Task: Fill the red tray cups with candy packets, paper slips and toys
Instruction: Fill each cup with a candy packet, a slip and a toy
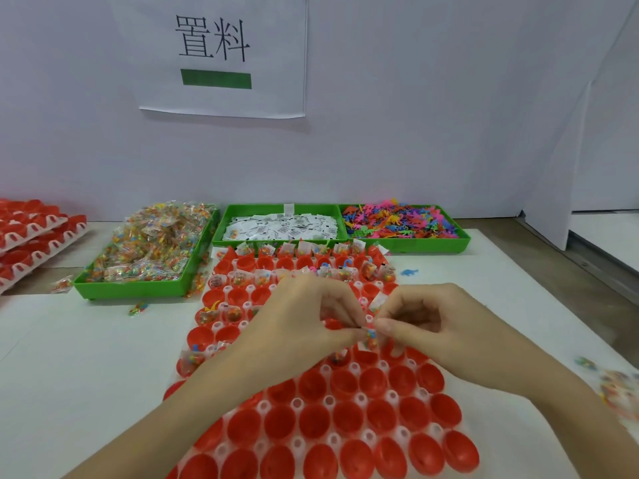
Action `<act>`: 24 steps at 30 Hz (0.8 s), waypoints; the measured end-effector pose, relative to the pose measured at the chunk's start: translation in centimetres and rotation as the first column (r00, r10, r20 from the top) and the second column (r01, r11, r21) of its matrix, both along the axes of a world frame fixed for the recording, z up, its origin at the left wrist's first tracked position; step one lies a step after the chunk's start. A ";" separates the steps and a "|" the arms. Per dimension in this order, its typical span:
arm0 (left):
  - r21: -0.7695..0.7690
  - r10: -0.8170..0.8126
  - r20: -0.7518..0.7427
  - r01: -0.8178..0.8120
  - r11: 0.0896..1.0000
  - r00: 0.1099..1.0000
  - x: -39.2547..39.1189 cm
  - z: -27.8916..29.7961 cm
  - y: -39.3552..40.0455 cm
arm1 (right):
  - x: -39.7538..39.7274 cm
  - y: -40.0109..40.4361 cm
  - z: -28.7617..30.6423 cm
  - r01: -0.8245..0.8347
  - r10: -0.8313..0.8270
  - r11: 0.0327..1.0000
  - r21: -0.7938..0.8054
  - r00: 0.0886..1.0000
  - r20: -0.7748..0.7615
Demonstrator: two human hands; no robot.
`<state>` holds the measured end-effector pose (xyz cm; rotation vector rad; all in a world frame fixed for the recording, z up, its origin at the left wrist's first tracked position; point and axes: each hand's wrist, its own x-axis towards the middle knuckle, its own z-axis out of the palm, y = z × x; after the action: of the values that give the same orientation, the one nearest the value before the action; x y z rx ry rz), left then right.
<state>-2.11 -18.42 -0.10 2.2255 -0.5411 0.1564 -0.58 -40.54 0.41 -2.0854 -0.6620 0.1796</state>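
Both hands meet over the middle of the red tray (345, 426), fingers curled. Left hand (304, 316) and right hand (425, 326) together pinch one small candy packet (370, 335) between their fingertips, just above the cups near tray centre. Packet is clear with coloured bits inside; a dark edge shows at its top.

Tray lies on the white table (69, 357), running from 12 to 6 o'clock in front of the person. Cups at the 12 o'clock end hold packets, slips and some toys; cups toward 6 o'clock look bare red. Left column around 9 o'clock of the hands has a few filled cups too.

Three green bins along the far edge: candy bin (131, 288) at 10 o'clock, heaped with packets; paper slip bin (280, 224) at 12 o'clock; toy bin (401, 223) at 1 o'clock, full of bright plastic figures. Loose packets lie on the table beside the candy bin. One blue toy (409, 272) sits on the table just right of the tray's far end. Stack of red trays (31, 233) at 9–10 o'clock. Blurry pile of packets (615, 388) at 3 o'clock, near the right wrist. Paper sign (221, 53) on the wall with two printed characters and a green bar.
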 end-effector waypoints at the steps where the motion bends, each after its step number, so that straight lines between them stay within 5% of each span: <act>1: 0.027 -0.005 -0.013 0.005 1.000 1.000 0.1 -0.1 0.0 | 0.1 -0.1 -0.1 -0.017 0.017 1.000 -0.013 0.999 -0.034; 7: 0.145 0.001 0.033 -0.005 0.989 0.999 0.1 -0.2 -0.1 | 0.5 -0.1 -0.7 0.041 -0.035 0.998 0.057 0.994 -0.102; 15: 0.297 -0.005 0.123 -0.032 0.954 0.992 -0.5 -0.4 -0.2 | -0.3 0.5 -1.1 0.070 -0.059 0.995 -0.068 0.987 0.152; 24: 0.403 -0.062 0.097 0.017 0.915 0.993 -0.2 -0.5 -0.2 | -0.7 1.2 -1.0 0.076 -0.042 0.980 -0.183 0.982 0.184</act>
<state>-2.32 -18.65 -0.58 2.6147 -0.7306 0.1556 -1.31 -39.38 -0.60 -2.3208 -0.7126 0.0208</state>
